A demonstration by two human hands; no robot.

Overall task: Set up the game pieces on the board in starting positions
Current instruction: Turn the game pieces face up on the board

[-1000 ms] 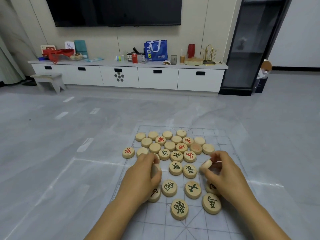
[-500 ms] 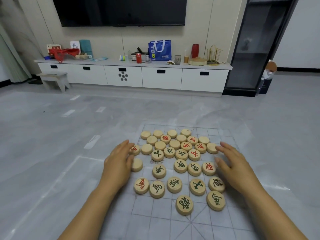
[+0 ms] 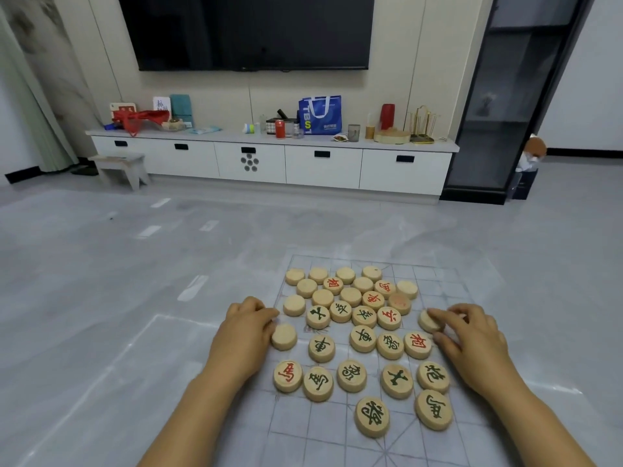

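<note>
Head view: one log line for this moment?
pieces: clustered on board, many face-down | left hand: beside blank piece | right hand: fingers pinch edge piece

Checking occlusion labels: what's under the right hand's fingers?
A blank-topped wooden piece, its right side covered by curled fingers of the right hand. Under the palm, the board is hidden.
</note>
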